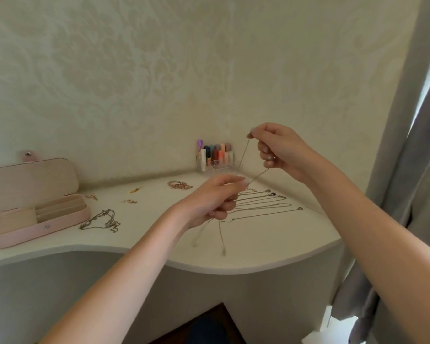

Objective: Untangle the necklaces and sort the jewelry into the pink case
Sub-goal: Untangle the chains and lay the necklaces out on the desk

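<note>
necklace chain, thin and silver (243,155), is held in the air above the white curved surface (159,234), stretched between both hands. right hand (281,151) is raised higher, near the wall corner; its thumb and forefinger pinch the chain at the top, and the lower curled fingers (268,158) catch a second strand. two strands run down and leftward from this hand to the left hand (216,199). left hand is closed around the chain, fingers curled, thumb pressed along the top. two loose ends hang below the left hand (221,237), their tips close to the front edge of the surface; motion blur hides whether they touch it.

pink rectangular jewelry case (41,223) sits at the left end of the surface, lid upright and open, cream ring rolls and slots visible inside. tangled heap of silver chains (102,219) lies just beside the case on its right. several thin silver necklaces with small pendants (263,201) lie in straight rows on the surface behind the left hand. small gold earrings (129,201) lie apart between the case and the hands, with a pink-and-gold bracelet (180,185) further back. clear acrylic organiser with coloured lipstick tubes (215,156) stands in the corner against the patterned cream wall. grey curtain (407,145) hangs at the right.
</note>
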The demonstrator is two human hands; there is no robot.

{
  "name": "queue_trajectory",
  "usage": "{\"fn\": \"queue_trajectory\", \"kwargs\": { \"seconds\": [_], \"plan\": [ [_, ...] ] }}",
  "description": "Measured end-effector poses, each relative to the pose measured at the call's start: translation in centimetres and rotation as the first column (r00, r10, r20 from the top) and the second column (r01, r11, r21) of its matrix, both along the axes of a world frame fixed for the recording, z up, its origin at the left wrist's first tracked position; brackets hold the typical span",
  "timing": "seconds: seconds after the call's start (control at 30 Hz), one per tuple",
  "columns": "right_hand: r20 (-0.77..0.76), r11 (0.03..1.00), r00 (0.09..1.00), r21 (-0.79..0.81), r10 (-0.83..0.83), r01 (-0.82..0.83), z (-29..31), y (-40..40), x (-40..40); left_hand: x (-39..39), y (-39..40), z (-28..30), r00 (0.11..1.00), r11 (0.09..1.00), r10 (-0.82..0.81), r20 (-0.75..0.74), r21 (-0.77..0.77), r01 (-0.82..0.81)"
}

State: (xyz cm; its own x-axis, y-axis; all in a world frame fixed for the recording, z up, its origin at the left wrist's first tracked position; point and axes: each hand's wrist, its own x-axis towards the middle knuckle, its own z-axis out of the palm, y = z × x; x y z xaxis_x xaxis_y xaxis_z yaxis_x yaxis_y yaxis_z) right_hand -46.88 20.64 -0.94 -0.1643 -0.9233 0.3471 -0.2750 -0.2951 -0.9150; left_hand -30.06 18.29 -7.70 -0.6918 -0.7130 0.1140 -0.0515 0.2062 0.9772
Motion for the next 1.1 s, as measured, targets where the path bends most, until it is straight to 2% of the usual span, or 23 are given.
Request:
{"fn": "queue_trajectory", "kwargs": {
  "seconds": [0.1,0.2,0.37,0.43,0.53,0.63,0.8,0.87,1.0,1.1],
  "plan": [
    [-0.052,0.999,0.998,-0.016,-0.033,0.033,0.0,-0.2,-0.1,-1.0,0.3,-0.3,0.994,0.995,-0.052,0.091,-0.080,0.060],
    [-0.107,0.992,0.987,-0.012,-0.123,0.122,-0.7,-0.3,-1.5,-0.8,-0.1,-1.1,0.993,0.996,0.011,0.119,-0.089,0.000],
    [-0.175,0.954,0.950,0.113,-0.257,0.278,-5.1,-0.2,-4.9,1.1,-1.4,-2.6,0.914,0.954,0.157,0.375,-0.296,-0.043],
    [-0.181,0.926,0.930,0.146,-0.320,0.347,-7.2,-0.3,-6.2,1.2,-1.3,-3.3,0.888,0.928,0.191,0.419,-0.373,-0.024],
    [-0.253,0.878,0.891,0.208,-0.378,0.431,-9.8,-0.5,-7.8,0.9,-1.1,-4.4,0.838,0.834,0.285,0.465,-0.552,0.022],
    [-0.382,0.831,0.826,0.211,-0.415,0.515,-11.8,-0.7,-9.2,0.7,-1.1,-5.6,0.809,0.797,0.340,0.481,-0.603,0.024],
    [-0.539,0.797,0.713,0.119,-0.449,0.593,-14.3,-0.3,-10.6,-0.2,-0.8,-7.2,0.749,0.726,0.423,0.510,-0.685,0.056],
    [-0.562,0.787,0.669,0.052,-0.486,0.615,-15.2,-0.2,-10.9,-0.5,-0.4,-7.3,0.755,0.680,0.432,0.494,-0.728,0.087],
    [-0.531,0.783,0.655,-0.028,-0.538,0.621,-16.0,-0.3,-11.6,-1.2,0.0,-7.3,0.782,0.593,0.465,0.415,-0.802,0.073],
    [-0.610,0.782,0.597,-0.061,-0.521,0.621,-16.0,-0.3,-11.9,-1.6,-0.1,-7.5,0.776,0.549,0.521,0.355,-0.836,0.014]
  ]
}}
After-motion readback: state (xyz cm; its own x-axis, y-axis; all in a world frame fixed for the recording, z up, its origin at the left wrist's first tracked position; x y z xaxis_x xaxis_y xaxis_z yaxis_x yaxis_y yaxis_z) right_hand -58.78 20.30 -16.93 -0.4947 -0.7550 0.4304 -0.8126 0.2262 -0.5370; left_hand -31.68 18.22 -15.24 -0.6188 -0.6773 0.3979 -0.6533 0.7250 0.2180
